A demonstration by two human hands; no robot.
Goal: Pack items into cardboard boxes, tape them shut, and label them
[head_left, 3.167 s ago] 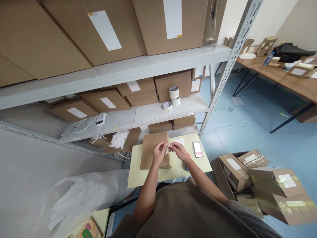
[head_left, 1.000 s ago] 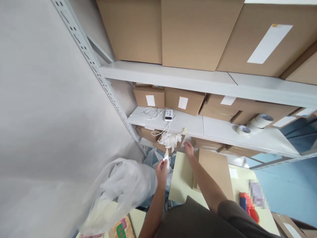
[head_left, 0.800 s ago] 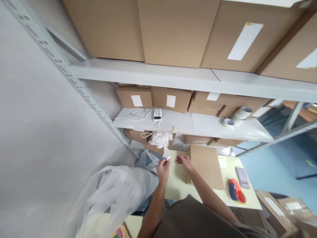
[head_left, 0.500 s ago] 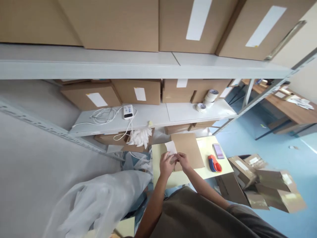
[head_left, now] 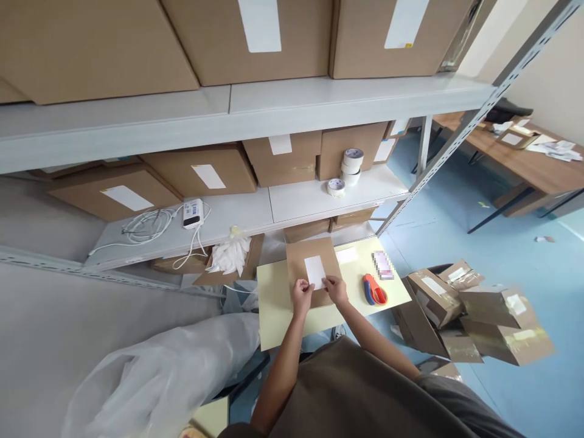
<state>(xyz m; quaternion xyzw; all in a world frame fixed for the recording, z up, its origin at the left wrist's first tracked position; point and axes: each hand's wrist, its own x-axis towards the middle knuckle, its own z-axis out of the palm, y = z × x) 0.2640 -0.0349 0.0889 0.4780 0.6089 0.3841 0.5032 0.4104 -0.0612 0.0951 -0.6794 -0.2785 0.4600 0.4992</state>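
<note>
A white paper label (head_left: 314,269) is over the brown cardboard piece (head_left: 326,249), which lies on a pale yellow table (head_left: 272,304). My left hand (head_left: 302,296) pinches the label's lower left corner between thumb and finger. At the lower right corner, my right hand (head_left: 336,289) pinches it too. Whether the label touches the cardboard beneath, I cannot tell. To the right of the cardboard are a red and blue tape dispenser (head_left: 375,290) and a blurred-out phone-like object (head_left: 383,265). Another white paper (head_left: 347,255) lies behind my right hand.
A metal shelf (head_left: 246,216) stands ahead with cardboard boxes (head_left: 283,161), tape rolls (head_left: 351,164), a power strip (head_left: 193,213) and white gloves (head_left: 229,255). Cartons (head_left: 438,298) are piled on the floor at right. A large plastic bag (head_left: 182,365) bulges at left.
The label, bent between my close-together hands before, is now spread flat over the cardboard. My hands have moved apart to its two lower corners. The view has turned rightward.
</note>
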